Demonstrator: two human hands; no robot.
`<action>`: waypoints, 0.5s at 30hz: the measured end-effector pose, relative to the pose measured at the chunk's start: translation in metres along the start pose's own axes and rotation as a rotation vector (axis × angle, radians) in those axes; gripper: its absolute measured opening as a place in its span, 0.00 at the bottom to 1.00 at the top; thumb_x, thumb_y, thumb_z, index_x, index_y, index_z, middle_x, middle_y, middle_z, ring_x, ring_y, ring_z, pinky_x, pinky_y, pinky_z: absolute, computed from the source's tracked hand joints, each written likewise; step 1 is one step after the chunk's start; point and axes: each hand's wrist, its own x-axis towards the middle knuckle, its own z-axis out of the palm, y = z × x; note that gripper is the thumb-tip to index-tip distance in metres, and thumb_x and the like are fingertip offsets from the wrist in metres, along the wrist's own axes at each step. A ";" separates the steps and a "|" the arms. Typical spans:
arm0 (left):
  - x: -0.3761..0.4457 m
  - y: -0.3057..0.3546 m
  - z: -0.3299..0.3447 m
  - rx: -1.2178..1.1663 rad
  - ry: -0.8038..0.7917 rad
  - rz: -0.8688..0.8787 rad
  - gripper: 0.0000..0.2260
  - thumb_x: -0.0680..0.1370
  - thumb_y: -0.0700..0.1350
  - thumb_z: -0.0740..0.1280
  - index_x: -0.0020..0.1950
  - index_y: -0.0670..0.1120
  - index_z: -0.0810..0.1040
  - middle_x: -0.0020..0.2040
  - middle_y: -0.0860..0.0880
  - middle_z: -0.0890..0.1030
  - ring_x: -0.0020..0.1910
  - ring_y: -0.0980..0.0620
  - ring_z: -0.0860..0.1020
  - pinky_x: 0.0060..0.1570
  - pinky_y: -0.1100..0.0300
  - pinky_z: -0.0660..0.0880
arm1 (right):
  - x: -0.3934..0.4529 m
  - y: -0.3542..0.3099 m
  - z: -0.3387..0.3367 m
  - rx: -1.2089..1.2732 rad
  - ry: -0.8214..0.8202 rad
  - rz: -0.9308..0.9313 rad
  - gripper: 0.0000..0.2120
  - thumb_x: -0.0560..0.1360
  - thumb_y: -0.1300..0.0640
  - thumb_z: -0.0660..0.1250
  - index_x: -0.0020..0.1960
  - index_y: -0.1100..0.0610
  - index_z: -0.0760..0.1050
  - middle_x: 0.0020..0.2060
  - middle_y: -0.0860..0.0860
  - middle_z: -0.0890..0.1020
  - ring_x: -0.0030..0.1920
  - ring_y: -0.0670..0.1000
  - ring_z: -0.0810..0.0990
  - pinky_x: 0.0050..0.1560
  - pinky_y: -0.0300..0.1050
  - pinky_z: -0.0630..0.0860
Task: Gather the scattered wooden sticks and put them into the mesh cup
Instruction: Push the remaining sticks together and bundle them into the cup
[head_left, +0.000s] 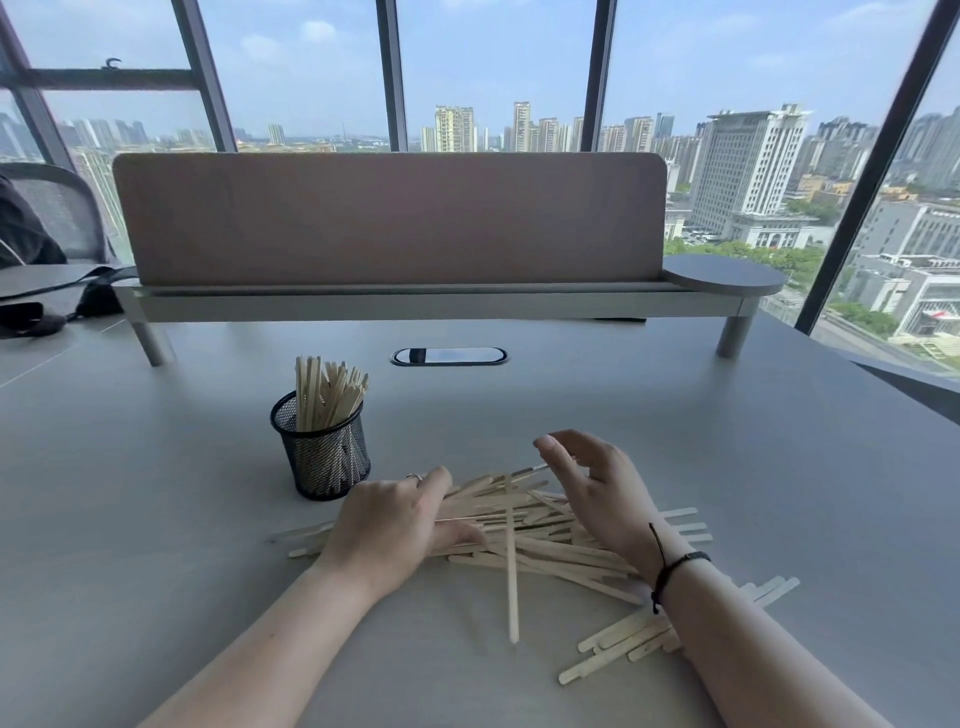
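A black mesh cup (324, 457) stands upright on the grey desk, left of centre, with several wooden sticks (327, 392) poking out of its top. A loose pile of flat wooden sticks (530, 525) lies on the desk to the right of the cup. My left hand (389, 525) rests palm down on the pile's left end, its fingers curled around some sticks. My right hand (592, 483) hovers over the pile's right part with fingers apart and curved, empty. More sticks (623, 644) lie near my right forearm.
A raised shelf with a brown divider panel (389, 218) spans the back of the desk (727, 441). An oval cable grommet (449, 356) sits in the desk behind the cup. A black bag (47, 306) and a mesh chair are at the far left. Windows lie beyond.
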 end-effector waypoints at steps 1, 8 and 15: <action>0.000 -0.001 0.000 0.005 0.005 -0.005 0.29 0.70 0.75 0.59 0.39 0.48 0.75 0.26 0.52 0.78 0.22 0.50 0.78 0.20 0.61 0.65 | -0.001 -0.001 0.000 -0.007 -0.027 -0.012 0.22 0.73 0.30 0.59 0.50 0.46 0.80 0.47 0.39 0.83 0.51 0.36 0.78 0.51 0.40 0.73; -0.003 -0.003 0.003 0.009 -0.009 -0.045 0.20 0.78 0.64 0.59 0.42 0.49 0.76 0.28 0.51 0.79 0.24 0.46 0.79 0.20 0.59 0.66 | -0.008 -0.004 0.003 -0.186 -0.294 -0.118 0.39 0.62 0.20 0.63 0.67 0.40 0.70 0.63 0.35 0.72 0.65 0.38 0.70 0.64 0.44 0.72; 0.004 -0.006 -0.008 -0.109 0.049 -0.149 0.11 0.78 0.55 0.65 0.45 0.48 0.73 0.29 0.50 0.79 0.24 0.45 0.79 0.20 0.57 0.71 | -0.011 -0.009 0.002 -0.386 -0.476 -0.170 0.51 0.55 0.21 0.68 0.74 0.35 0.59 0.75 0.38 0.61 0.76 0.44 0.55 0.76 0.53 0.56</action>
